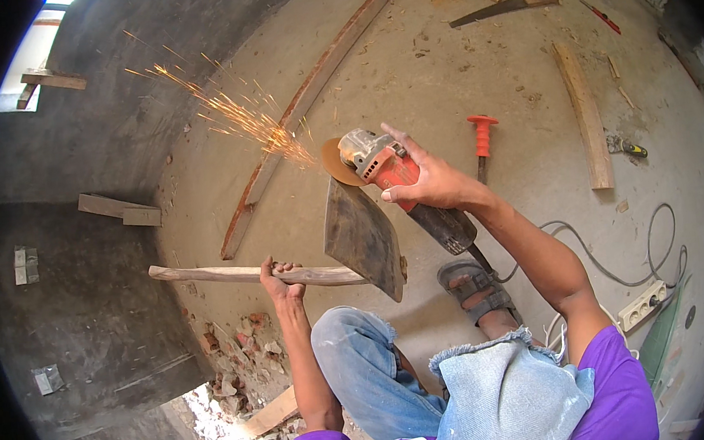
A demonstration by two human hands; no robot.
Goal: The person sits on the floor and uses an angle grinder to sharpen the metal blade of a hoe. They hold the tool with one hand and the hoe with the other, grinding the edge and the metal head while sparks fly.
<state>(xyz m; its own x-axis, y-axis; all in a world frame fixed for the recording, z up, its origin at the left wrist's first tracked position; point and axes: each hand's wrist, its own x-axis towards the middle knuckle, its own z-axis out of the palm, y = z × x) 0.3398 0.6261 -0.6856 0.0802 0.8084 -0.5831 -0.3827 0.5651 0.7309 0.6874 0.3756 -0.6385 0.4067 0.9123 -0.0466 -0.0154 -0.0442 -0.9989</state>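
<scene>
My left hand (280,277) is wrapped around the wooden handle (216,273) of a hoe, whose broad dark metal blade (360,237) stands up at the handle's right end. In my right hand (433,182) is a red and black angle grinder (395,169); the thumb and a finger show spread around its body. Its brownish disc (337,161) meets the upper edge of the hoe blade. Orange sparks (258,128) fly from there toward the upper left. The underside of my right grip is hidden.
A long wooden beam (309,95) lies behind the sparks. A handsaw (509,5), a plank (583,115) and a red-handled chisel (483,139) lie on the floor. The grinder's cord runs near my sandalled foot (482,292) and a power strip (642,306). Rubble (243,361) lies at lower left.
</scene>
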